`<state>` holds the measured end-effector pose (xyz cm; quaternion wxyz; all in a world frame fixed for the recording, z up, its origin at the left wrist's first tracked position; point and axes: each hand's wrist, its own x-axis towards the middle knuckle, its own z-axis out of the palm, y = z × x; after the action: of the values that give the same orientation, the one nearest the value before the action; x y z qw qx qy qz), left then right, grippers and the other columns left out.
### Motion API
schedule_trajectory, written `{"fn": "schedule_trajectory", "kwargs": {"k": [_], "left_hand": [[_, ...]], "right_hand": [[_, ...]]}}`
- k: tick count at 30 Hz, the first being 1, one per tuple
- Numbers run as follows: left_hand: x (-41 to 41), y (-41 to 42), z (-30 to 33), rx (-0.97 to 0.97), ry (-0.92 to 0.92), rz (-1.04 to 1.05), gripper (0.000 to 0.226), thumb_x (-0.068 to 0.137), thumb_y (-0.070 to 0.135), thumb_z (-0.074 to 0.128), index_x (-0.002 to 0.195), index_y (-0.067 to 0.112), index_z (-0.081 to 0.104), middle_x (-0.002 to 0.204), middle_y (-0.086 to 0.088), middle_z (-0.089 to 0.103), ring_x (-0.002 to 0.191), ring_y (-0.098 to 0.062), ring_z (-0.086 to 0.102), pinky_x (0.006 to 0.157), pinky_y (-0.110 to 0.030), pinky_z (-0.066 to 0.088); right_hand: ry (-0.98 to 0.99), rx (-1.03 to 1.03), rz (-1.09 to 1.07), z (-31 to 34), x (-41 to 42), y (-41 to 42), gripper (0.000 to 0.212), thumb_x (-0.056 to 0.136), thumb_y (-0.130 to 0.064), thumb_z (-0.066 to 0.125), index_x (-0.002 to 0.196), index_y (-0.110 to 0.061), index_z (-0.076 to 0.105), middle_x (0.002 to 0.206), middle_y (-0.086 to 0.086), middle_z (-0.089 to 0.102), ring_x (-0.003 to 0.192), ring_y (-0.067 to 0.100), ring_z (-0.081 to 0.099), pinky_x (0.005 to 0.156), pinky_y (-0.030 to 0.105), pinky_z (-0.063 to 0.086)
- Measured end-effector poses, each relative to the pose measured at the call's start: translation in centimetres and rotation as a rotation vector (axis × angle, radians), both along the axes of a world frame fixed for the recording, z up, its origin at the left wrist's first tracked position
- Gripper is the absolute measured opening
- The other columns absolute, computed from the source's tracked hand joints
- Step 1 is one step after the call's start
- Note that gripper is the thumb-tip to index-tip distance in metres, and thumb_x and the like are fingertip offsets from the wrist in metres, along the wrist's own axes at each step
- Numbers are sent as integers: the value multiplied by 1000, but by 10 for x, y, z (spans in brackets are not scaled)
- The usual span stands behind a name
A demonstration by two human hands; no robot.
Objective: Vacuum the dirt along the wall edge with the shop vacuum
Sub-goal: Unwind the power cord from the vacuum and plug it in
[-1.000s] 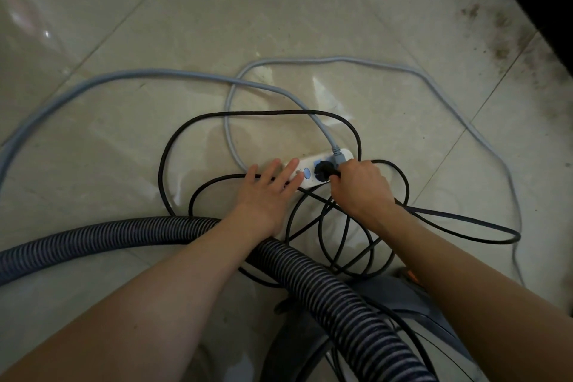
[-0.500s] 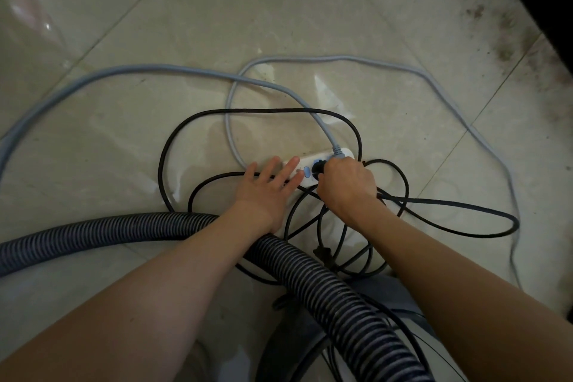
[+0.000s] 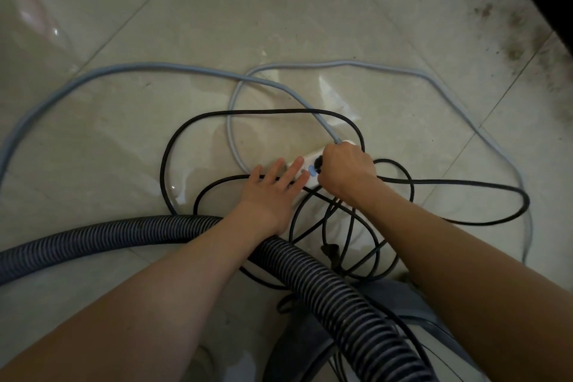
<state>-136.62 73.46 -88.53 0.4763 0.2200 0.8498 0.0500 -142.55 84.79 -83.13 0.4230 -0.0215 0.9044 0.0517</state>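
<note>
On the glossy beige tiled floor [image 3: 130, 139], one white plastic power strip [image 3: 310, 164] is mostly hidden by two hands: the left hand [image 3: 273, 186] lies flat with straight fingers on its near end, the right hand [image 3: 347, 174] clenches a black round plug [image 3: 319, 162] seated in it. Nearer than the strip, one ribbed grey vacuum hose [image 3: 328, 285] runs under the left forearm, cut off below. Dark dirt specks [image 3: 521, 40] lie far right of it

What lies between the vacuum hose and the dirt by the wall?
The corrugated hose lies near the bottom; the dirt sits at the top right by the dark wall edge. Between them are tangled black cord loops, the white power strip under both hands, and the grey cable.
</note>
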Motion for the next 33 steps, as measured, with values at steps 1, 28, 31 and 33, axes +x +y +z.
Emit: {"fn": "schedule_trajectory", "kwargs": {"k": [1, 28, 31, 33], "left_hand": [[-1, -1, 0, -1, 3, -2, 72, 101, 28, 34, 147, 26, -21, 149, 4, -38, 143, -23, -22, 117, -47, -5], [-14, -49, 221, 311, -139, 415, 38, 100, 21, 38, 137, 18, 48, 141, -5, 49, 129, -22, 44, 101, -23, 33], [-3, -59, 272, 315, -106, 411, 41, 99, 20, 39, 139, 17, 45, 144, -6, 45, 133, -20, 39, 103, -21, 29], [2, -64, 303, 310, -65, 419, 42, 100, 23, 39, 141, 15, 41, 146, -7, 41, 136, -20, 36, 106, -21, 24]], "right_hand": [[11, -1, -10, -3, 0, 0, 31, 97, -17, 47, 122, -1, 54, 121, 18, 58, 109, 30, 58, 87, 35, 48], [-367, -207, -122, 173, 2, -7, 38, 103, -23, 34, 130, -5, 53, 136, 15, 52, 124, 30, 48, 96, 32, 38], [-389, -206, -130, 222, 16, -7, 38, 103, -24, 32, 124, -3, 55, 135, 15, 52, 121, 31, 48, 97, 33, 38], [-337, -205, -143, 255, 23, -9, 38, 103, -24, 32, 121, -2, 57, 132, 17, 53, 119, 32, 50, 94, 34, 39]]}}
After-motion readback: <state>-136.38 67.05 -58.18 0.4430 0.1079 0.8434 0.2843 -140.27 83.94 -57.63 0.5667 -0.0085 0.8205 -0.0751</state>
